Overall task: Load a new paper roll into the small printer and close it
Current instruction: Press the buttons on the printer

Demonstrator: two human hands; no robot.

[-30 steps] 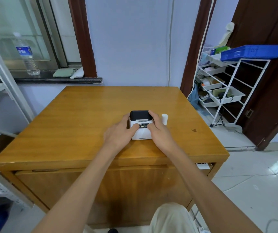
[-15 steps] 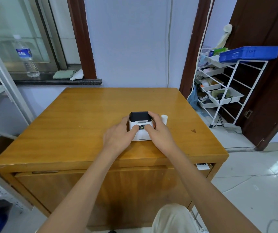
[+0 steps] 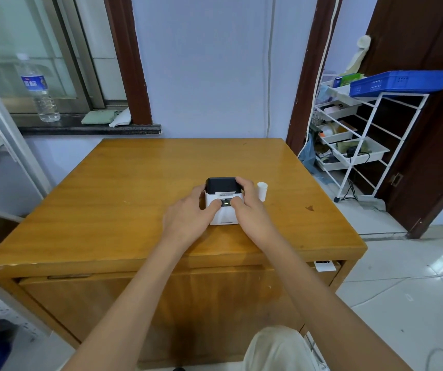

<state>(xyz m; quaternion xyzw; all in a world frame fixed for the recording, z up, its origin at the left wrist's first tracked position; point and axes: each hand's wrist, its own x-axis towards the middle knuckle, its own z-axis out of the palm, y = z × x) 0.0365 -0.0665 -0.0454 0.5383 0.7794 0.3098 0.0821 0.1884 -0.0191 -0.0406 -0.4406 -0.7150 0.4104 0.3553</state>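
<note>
Two hands are clasped on the printer [image 3: 222, 200] near the front of the surface [image 3: 134, 183], left hand [image 3: 188, 218] and right hand [image 3: 251, 210] gripping opposite sides, while the upright paper roll [image 3: 262, 190] is left just beside the right hand, nearer it.

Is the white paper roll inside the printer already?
No, the paper roll stands upright on the table, just right of the printer.
</note>
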